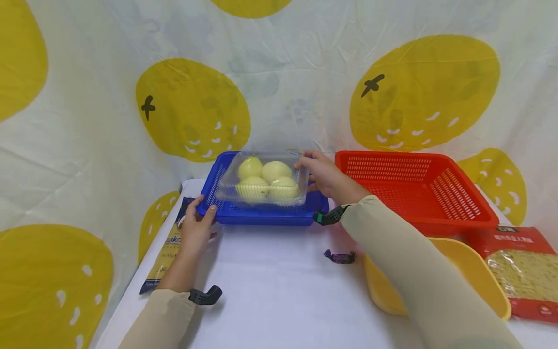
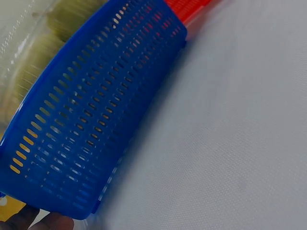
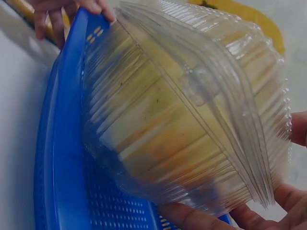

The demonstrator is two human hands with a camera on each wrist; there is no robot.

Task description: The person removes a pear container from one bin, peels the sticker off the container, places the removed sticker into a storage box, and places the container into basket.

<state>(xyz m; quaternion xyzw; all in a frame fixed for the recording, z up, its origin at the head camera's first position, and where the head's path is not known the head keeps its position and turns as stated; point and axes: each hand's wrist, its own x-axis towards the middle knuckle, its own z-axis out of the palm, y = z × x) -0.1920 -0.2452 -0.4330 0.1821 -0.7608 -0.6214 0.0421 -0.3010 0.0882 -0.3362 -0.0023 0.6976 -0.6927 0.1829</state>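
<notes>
A clear plastic clamshell box (image 1: 261,179) with several pale yellow-green round fruits inside is over the blue basket (image 1: 266,219), its left end tilted down. My right hand (image 1: 324,177) grips the box by its right end, thumb above and fingers beneath, as the right wrist view shows. At the front left corner of the basket, my left hand (image 1: 196,228) holds the rim. Only its fingertips (image 2: 53,221) show in the left wrist view, against the slotted basket wall.
A red basket (image 1: 414,225) stands to the right, with a yellow bin (image 1: 462,257) before it. Beside that lies a red food packet (image 1: 520,271). A purple-wrapped candy (image 1: 341,257) is on the white table (image 1: 279,291). A yellow packet (image 1: 167,257) lies behind the left forearm.
</notes>
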